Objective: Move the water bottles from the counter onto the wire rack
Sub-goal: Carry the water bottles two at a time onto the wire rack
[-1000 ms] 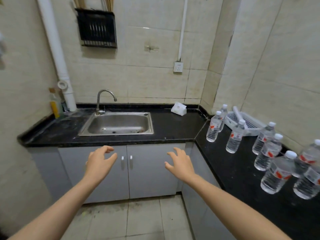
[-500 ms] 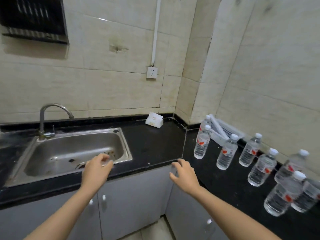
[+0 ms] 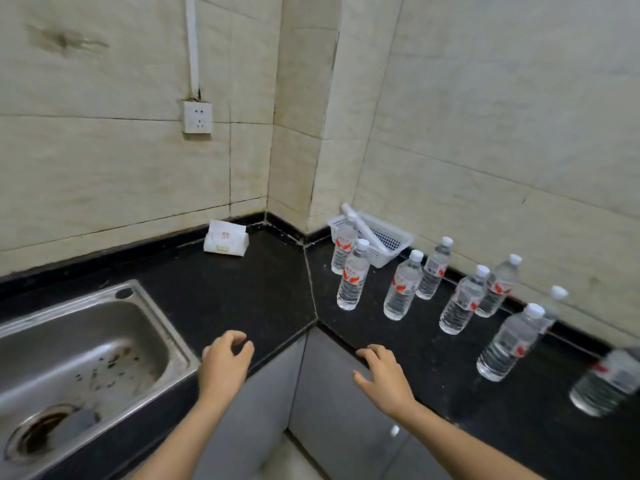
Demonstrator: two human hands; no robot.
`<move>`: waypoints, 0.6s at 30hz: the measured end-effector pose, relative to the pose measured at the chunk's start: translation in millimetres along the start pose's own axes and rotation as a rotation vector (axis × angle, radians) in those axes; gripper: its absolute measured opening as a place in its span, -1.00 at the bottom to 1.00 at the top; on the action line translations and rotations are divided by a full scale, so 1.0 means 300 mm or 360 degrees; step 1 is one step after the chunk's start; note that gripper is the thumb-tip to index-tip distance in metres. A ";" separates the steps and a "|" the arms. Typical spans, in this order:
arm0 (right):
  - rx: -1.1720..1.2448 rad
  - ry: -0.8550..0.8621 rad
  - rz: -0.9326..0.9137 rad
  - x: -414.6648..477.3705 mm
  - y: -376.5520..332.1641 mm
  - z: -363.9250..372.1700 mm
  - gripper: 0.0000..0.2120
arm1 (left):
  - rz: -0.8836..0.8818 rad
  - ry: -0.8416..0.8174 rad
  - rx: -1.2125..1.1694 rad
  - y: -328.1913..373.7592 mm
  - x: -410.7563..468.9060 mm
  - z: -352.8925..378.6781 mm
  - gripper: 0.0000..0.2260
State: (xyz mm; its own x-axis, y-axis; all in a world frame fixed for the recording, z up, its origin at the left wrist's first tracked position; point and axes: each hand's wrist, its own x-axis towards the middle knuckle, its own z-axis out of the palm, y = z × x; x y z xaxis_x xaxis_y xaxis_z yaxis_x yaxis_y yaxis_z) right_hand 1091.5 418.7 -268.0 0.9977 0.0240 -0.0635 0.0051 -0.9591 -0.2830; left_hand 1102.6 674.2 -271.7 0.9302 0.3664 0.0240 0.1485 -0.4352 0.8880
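Note:
Several clear water bottles with white caps and red labels stand on the right arm of the black counter [image 3: 242, 299]. The nearest to the corner is one bottle [image 3: 352, 277], with another [image 3: 403, 287] to its right and a third [image 3: 507, 344] farther along. My left hand [image 3: 225, 363] hovers at the counter's front edge beside the sink, fingers loosely curled, holding nothing. My right hand [image 3: 382, 374] hangs at the counter's edge near the inner corner, fingers relaxed and empty, well short of the bottles. The wire rack is out of view.
A steel sink [image 3: 79, 358] fills the lower left. A white tissue pack [image 3: 225, 239] lies near the back wall under a wall socket [image 3: 197, 116]. A white plastic basket [image 3: 377, 239] with a white tube in it sits in the corner behind the bottles. Grey cabinet doors [image 3: 332, 403] run below.
The view has moved closer and turned right toward the corner. Both hands have come forward to the counter's front edge. The black wall rack and the tap have left the view.

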 end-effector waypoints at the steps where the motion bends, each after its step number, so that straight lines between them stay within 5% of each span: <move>1: 0.0031 0.0016 0.0032 0.023 0.012 0.005 -0.54 | -0.0003 -0.0029 0.0018 0.005 0.024 0.026 -0.83; 7: 0.0576 0.0166 0.0242 0.232 0.048 0.059 -0.51 | 0.0038 -0.0096 0.0066 0.054 0.207 0.161 -0.82; 18: 0.1494 0.0581 0.0799 0.797 0.059 0.088 -0.16 | -0.0049 -0.0111 0.0077 0.182 0.634 0.482 -0.81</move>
State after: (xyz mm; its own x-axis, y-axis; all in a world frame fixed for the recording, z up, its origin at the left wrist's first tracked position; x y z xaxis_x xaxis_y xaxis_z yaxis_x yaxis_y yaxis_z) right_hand 1328.4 415.1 -313.5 0.8332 -0.5368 -0.1327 -0.3022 -0.2410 -0.9223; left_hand 1336.0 601.3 -285.0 0.9458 0.3226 -0.0365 0.1918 -0.4647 0.8644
